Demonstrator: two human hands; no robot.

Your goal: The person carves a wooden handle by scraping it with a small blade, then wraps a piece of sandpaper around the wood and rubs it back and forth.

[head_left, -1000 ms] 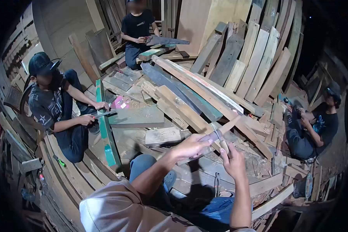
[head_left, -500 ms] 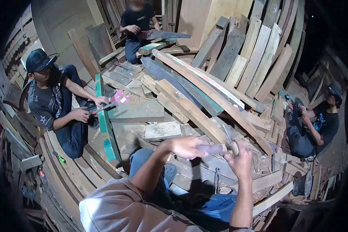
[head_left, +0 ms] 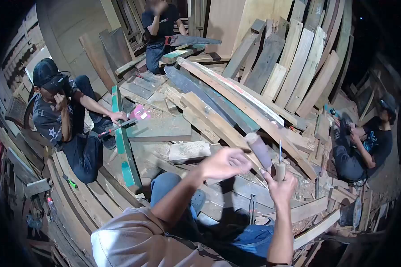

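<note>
- Right hand (head_left: 281, 186) clamped on a tool (head_left: 280, 170) with a wooden handle, thin blade pointing up.
- Stick (head_left: 258, 150) tilted just left of the tool, lower end at the right fingers. It is short, round and dull brown.
- Left hand (head_left: 225, 163) blurred beside the stick; can't tell its grip.
- Beyond: wood block (head_left: 189, 151), pile of planks (head_left: 236, 107), three people seated around.

No legible text, number or brand found anywhere in view. Small white chest print on black T-shirt (head_left: 165, 24) of person at back: too small to read. White star graphic on dark T-shirt (head_left: 52, 131) at left. Bluish print on T-shirt (head_left: 373, 142) at right: blurred.
</note>
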